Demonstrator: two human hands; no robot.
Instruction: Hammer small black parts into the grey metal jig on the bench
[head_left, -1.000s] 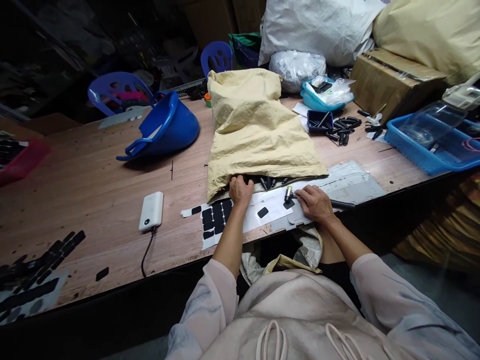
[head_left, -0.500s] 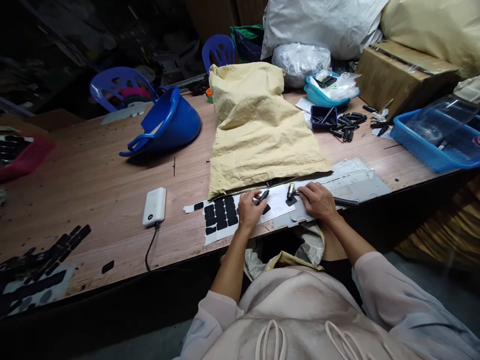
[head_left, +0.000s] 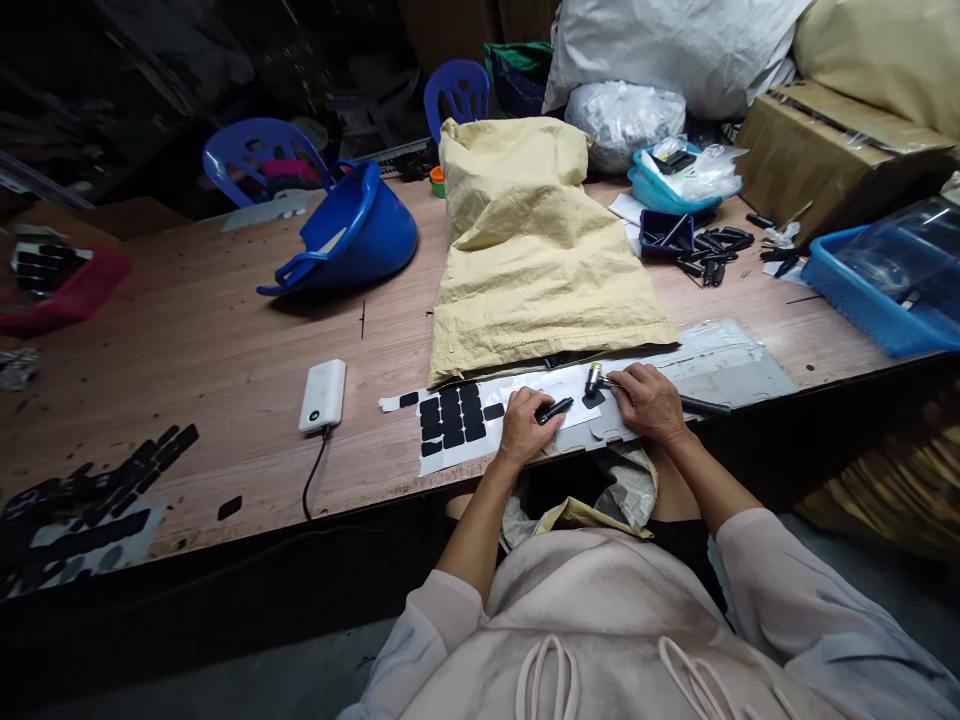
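Observation:
My left hand (head_left: 526, 428) is closed on a small black tube-like piece (head_left: 555, 410), held low over a white sheet (head_left: 514, 388). In my right hand (head_left: 649, 402) is a small hammer (head_left: 594, 378) with a shiny, yellow-ended head. Its dark handle (head_left: 705, 405) sticks out to the right behind the hand. Beneath the hammer head lies a dark flat patch (head_left: 594, 400). Rows of black rounded pads (head_left: 452, 415) cover the sheet left of my left hand. The fingertips of the right hand are partly hidden.
A yellow cloth sack (head_left: 547, 250) lies just beyond my hands. A white power bank (head_left: 322, 395) with a cable and a tipped blue basket (head_left: 360, 230) are on the left. Black pieces (head_left: 716, 245), a blue tray (head_left: 862, 290) and a cardboard box (head_left: 832, 160) sit at right.
My left hand has moved right, bringing the black piece closer to the hammer and turning it flatter. The right hand stays on the hammer. The whole view has shifted slightly.

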